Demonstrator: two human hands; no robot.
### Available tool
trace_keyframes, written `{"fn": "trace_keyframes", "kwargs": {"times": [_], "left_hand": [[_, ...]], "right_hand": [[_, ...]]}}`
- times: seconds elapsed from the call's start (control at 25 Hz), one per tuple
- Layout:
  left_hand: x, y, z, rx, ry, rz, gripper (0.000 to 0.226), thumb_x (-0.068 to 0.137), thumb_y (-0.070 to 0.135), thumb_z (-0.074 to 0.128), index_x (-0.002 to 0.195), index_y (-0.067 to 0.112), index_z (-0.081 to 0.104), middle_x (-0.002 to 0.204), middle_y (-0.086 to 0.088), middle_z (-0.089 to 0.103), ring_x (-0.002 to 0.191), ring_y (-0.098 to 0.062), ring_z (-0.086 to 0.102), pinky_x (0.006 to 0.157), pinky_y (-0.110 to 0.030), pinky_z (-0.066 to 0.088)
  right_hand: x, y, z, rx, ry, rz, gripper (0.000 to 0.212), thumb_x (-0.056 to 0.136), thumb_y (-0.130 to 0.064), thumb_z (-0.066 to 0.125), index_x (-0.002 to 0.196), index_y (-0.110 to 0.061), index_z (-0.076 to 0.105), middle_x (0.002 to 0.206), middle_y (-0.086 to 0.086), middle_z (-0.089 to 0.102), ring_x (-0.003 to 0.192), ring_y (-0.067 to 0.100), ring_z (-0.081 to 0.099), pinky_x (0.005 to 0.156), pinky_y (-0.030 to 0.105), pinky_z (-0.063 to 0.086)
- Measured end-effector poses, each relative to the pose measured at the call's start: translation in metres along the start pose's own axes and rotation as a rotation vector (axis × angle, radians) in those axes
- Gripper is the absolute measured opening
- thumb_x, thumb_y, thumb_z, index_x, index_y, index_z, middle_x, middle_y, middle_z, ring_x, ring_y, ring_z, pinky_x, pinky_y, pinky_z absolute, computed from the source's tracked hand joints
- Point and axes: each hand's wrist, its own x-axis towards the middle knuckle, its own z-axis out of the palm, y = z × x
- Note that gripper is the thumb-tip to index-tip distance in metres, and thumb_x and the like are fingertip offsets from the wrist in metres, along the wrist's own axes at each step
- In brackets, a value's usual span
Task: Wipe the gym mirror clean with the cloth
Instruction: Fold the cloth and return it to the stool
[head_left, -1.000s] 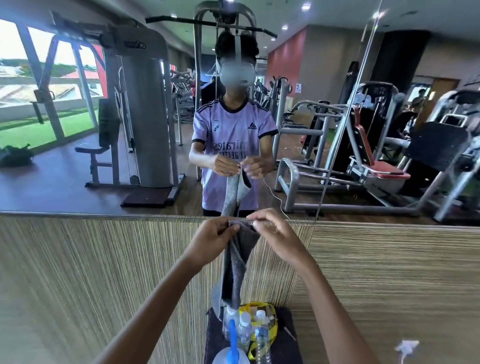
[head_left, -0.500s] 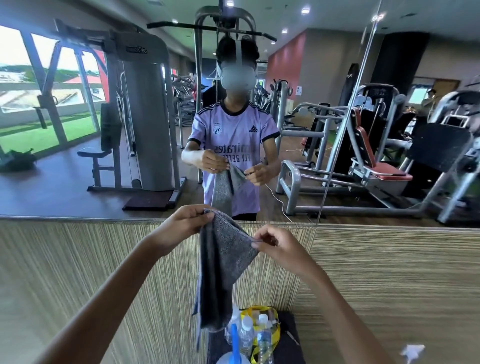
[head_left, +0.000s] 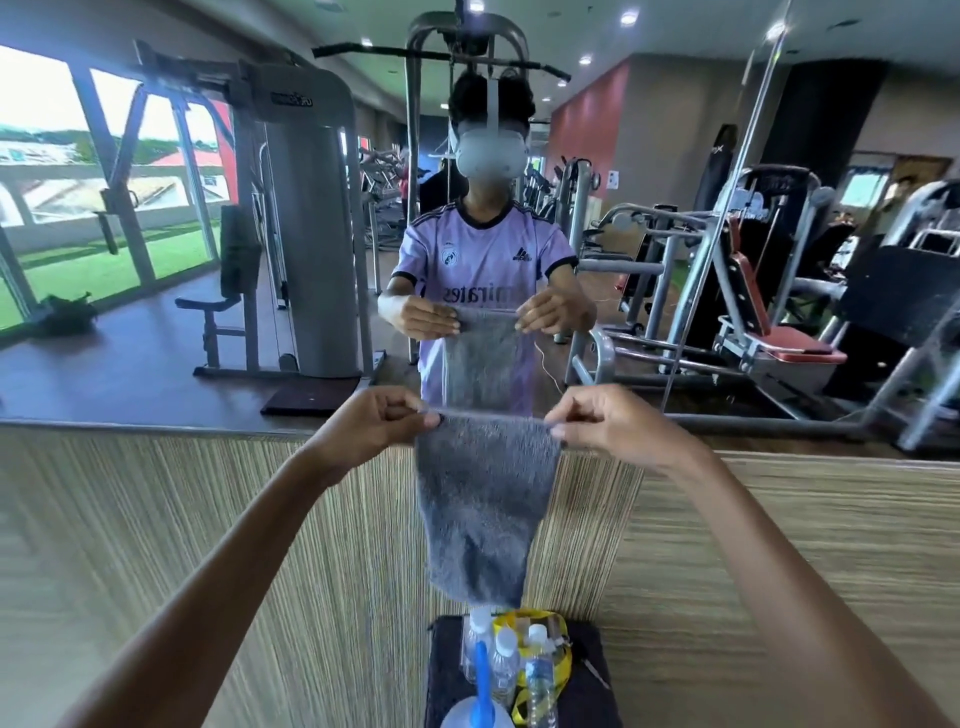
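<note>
The grey cloth (head_left: 485, 499) hangs spread out flat in front of the gym mirror (head_left: 130, 353), not touching the glass. The left hand (head_left: 374, 426) pinches its upper left corner and the right hand (head_left: 608, 426) pinches its upper right corner, each between thumb and curled fingers, with the top edge pulled taut between them.

Wiping seems not yet begun, and the main risk is the grip: only the corners are held, so if one pinch slips the cloth will swing down on one side or drop.

Its lower end hangs just above the capped water bottles (head_left: 537, 670) and the blue-nozzled spray bottle (head_left: 480, 691) standing on the small dark table (head_left: 592, 691). Lowering the hands could drag the fabric over the caps and tip a bottle.

A cloth that falls to the floor may pick up grit and then streak or scratch the glass.

Pressing a single loose layer against the mirror would probably smear more than it cleans; bunching or folding it first looks safer. Whether the cloth is damp cannot be told.
</note>
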Motion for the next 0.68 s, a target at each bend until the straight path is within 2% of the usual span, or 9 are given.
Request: {"fn": "trace_keyframes", "kwargs": {"times": [0.08,0.16,0.2,0.28,0.36,0.4,0.48,0.6,0.68], "left_hand": [[0.003,0.001,0.006,-0.026,0.025,-0.008,0.025,0.078,0.013,0.073,0.088,-0.007,0.063,0.079,-0.005,0.074,0.07,-0.007,0.067,0.064,-0.018,0.053],[0.007,-0.008,0.01,-0.01,0.051,-0.024,0.026,0.076,0.016,0.073,0.087,-0.005,0.063,0.082,-0.006,0.074,0.072,-0.009,0.067,0.067,-0.019,0.055],[0.006,-0.012,0.012,-0.007,0.068,-0.041,0.024,0.079,0.012,0.072,0.089,-0.007,0.062,0.079,-0.002,0.075,0.072,-0.007,0.068,0.068,-0.019,0.055],[-0.004,-0.021,0.017,0.013,0.079,-0.051,0.017,0.085,0.002,0.069,0.092,-0.011,0.061,0.074,0.004,0.074,0.071,-0.004,0.068,0.07,-0.019,0.055],[-0.023,-0.026,0.023,0.054,0.055,-0.053,0.009,0.086,-0.001,0.068,0.089,-0.008,0.062,0.074,0.005,0.073,0.072,-0.004,0.068,0.071,-0.018,0.054],[-0.033,-0.026,0.027,0.062,0.02,-0.057,0.006,0.086,-0.001,0.068,0.087,-0.005,0.064,0.074,0.006,0.073,0.072,-0.003,0.068,0.071,-0.017,0.053],[-0.062,-0.03,0.035,0.035,-0.042,-0.085,0.003,0.086,0.0,0.068,0.084,-0.001,0.065,0.074,0.006,0.072,0.072,-0.003,0.067,0.069,-0.016,0.053],[-0.105,-0.043,0.049,-0.04,-0.093,-0.154,0.002,0.085,0.003,0.068,0.083,0.004,0.067,0.074,0.004,0.072,0.073,-0.005,0.067,0.069,-0.015,0.051],[-0.131,-0.061,0.058,-0.07,-0.125,-0.211,0.002,0.084,0.012,0.07,0.081,0.011,0.07,0.075,0.001,0.072,0.074,-0.007,0.066,0.069,-0.017,0.05]], "right_hand": [[0.0,0.005,0.003,-0.071,0.102,0.028,0.023,0.094,-0.017,0.065,0.116,-0.022,0.064,0.097,-0.016,0.065,0.091,0.003,0.064,0.078,0.007,0.044],[0.0,0.011,0.011,-0.094,0.169,0.034,0.033,0.094,-0.022,0.065,0.126,-0.03,0.059,0.111,-0.015,0.066,0.098,0.021,0.068,0.085,0.018,0.051],[-0.001,0.015,0.015,-0.079,0.187,0.035,0.03,0.093,-0.022,0.066,0.122,-0.031,0.062,0.116,-0.013,0.066,0.102,0.019,0.068,0.09,0.026,0.053],[-0.011,0.022,0.023,-0.043,0.197,0.01,0.02,0.09,-0.017,0.069,0.104,-0.032,0.067,0.109,-0.018,0.066,0.1,-0.004,0.063,0.099,0.029,0.05],[-0.026,0.029,0.033,-0.008,0.198,-0.001,0.016,0.089,-0.013,0.071,0.097,-0.028,0.07,0.099,-0.021,0.069,0.091,-0.015,0.061,0.09,0.018,0.05],[-0.034,0.031,0.037,0.018,0.191,-0.001,0.015,0.089,-0.012,0.071,0.096,-0.024,0.072,0.094,-0.02,0.07,0.087,-0.013,0.063,0.082,0.013,0.048],[-0.058,0.034,0.048,0.069,0.143,0.012,0.012,0.089,-0.01,0.071,0.095,-0.02,0.074,0.088,-0.016,0.072,0.083,-0.007,0.064,0.074,0.007,0.043],[-0.094,0.042,0.068,0.142,0.022,0.052,0.011,0.089,-0.011,0.07,0.093,-0.021,0.073,0.086,-0.01,0.071,0.078,0.004,0.064,0.071,0.011,0.045],[-0.112,0.05,0.084,0.189,-0.057,0.075,0.011,0.09,-0.015,0.071,0.092,-0.026,0.073,0.086,-0.002,0.07,0.077,0.017,0.065,0.069,0.019,0.048]]}}
